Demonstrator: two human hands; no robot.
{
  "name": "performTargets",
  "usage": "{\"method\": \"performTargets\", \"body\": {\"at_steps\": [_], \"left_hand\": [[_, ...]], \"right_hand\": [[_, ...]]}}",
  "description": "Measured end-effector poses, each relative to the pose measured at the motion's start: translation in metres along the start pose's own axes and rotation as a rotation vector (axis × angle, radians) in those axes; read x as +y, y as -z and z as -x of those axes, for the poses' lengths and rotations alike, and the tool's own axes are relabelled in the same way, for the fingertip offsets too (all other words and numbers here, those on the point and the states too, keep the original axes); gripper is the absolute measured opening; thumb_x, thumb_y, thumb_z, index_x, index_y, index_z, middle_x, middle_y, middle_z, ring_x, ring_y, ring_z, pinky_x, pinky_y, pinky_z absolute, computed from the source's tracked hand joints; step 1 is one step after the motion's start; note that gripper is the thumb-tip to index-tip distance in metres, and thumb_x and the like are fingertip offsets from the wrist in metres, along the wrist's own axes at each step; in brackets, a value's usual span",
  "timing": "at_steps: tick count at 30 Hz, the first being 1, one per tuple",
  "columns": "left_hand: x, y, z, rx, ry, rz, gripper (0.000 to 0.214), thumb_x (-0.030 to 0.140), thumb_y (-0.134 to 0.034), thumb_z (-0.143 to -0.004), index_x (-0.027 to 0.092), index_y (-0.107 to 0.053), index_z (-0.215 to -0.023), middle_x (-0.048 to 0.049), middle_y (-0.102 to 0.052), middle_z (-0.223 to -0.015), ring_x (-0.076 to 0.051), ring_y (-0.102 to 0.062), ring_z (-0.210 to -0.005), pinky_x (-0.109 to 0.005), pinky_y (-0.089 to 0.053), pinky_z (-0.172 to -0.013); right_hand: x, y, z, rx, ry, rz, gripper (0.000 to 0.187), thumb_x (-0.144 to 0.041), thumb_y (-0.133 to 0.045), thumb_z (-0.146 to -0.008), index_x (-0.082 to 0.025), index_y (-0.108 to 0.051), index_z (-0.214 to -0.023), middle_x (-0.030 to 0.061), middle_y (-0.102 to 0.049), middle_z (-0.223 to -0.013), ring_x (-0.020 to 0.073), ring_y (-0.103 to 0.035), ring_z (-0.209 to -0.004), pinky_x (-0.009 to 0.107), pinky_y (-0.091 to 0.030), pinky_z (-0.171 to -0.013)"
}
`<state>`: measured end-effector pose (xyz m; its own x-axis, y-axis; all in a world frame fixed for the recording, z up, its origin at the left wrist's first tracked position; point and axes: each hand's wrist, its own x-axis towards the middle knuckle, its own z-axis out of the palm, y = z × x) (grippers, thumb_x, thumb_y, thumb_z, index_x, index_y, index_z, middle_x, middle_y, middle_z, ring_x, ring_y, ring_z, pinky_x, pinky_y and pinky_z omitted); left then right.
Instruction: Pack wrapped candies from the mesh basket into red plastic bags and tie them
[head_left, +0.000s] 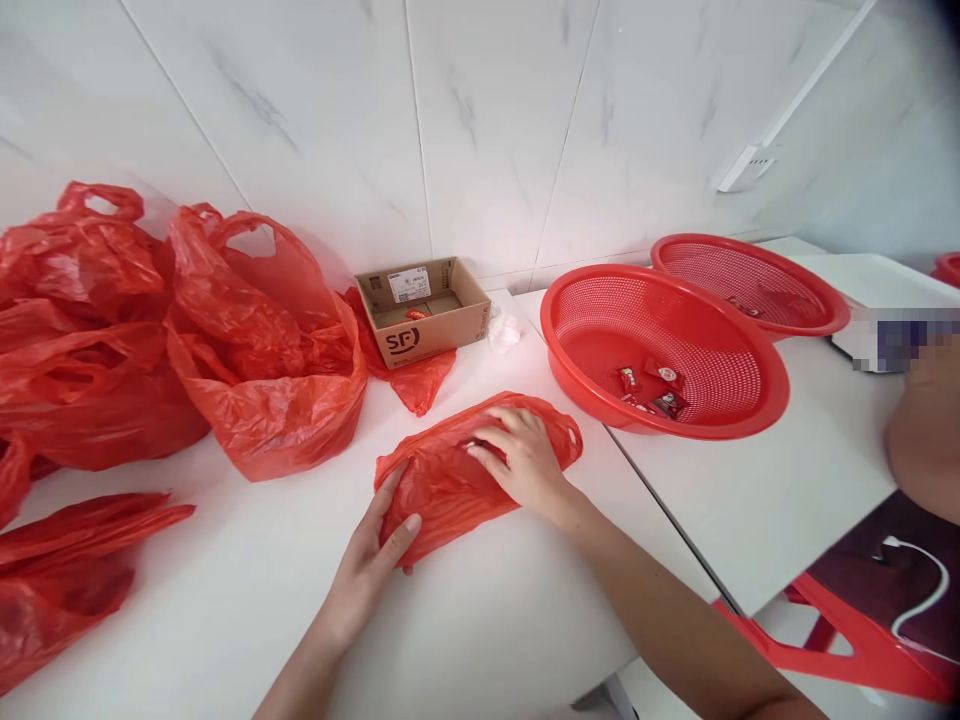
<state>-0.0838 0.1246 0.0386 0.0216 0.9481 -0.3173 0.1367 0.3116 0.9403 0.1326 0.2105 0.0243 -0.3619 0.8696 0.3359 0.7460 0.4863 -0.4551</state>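
A red plastic bag [442, 500] lies flat on the white table in front of me. My left hand [367, 560] grips its left end, thumb on top and a fingertip showing under the edge. Over the middle of the bag, my right hand [525, 460] has its fingers bent in a pinch. A small dark, shiny piece [475, 445] shows at those fingertips, mostly hidden, so its kind is unclear. Just right of the bag stands a red plastic basket [570, 330] with several small red wrapped packets [664, 374] at its bottom.
Behind the bag is an open cardboard box [435, 335] with a small red packet inside, beside crumpled white plastic [505, 328]. Filled red bags [262, 410] crowd the left. A second red basket [817, 300] stands at back right. Another person's arm [926, 430] is at the right edge.
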Motion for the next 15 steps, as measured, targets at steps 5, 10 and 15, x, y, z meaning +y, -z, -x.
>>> {"method": "performTargets", "body": {"at_steps": [5, 10, 15], "left_hand": [[0.007, -0.006, 0.004, 0.034, -0.001, 0.024, 0.074, 0.057, -0.057, -0.085, 0.03, -0.034, -0.15, -0.009, -0.053, -0.136, -0.016, -0.053, -0.07, -0.027, -0.047, -0.055], [0.005, -0.005, 0.003, 0.02, -0.028, -0.005, 0.075, 0.056, -0.056, -0.085, 0.028, -0.033, -0.151, -0.0074, -0.063, -0.105, -0.017, -0.051, -0.066, -0.028, -0.047, -0.057], [0.002, -0.003, 0.001, 0.02, -0.027, -0.015, 0.076, 0.057, -0.057, -0.084, 0.028, -0.033, -0.151, -0.0084, -0.065, -0.109, -0.017, -0.052, -0.066, -0.03, -0.048, -0.059]], "right_hand": [[0.004, 0.009, -0.004, 0.106, -0.103, -0.411, 0.021, -0.038, -0.052, -0.096, -0.026, -0.069, -0.098, 0.0052, -0.068, -0.103, 0.0215, -0.06, -0.101, 0.038, -0.048, -0.09], [0.002, 0.017, -0.002, 0.187, -0.155, -0.498, 0.026, -0.038, -0.045, -0.098, -0.025, -0.068, -0.103, 0.0054, -0.068, -0.105, 0.0202, -0.062, -0.104, 0.035, -0.048, -0.093], [0.001, 0.08, -0.001, 0.428, -0.19, -0.43, 0.025, -0.039, -0.048, -0.096, -0.024, -0.065, -0.108, 0.007, -0.069, -0.108, 0.0214, -0.064, -0.101, 0.035, -0.051, -0.087]]}}
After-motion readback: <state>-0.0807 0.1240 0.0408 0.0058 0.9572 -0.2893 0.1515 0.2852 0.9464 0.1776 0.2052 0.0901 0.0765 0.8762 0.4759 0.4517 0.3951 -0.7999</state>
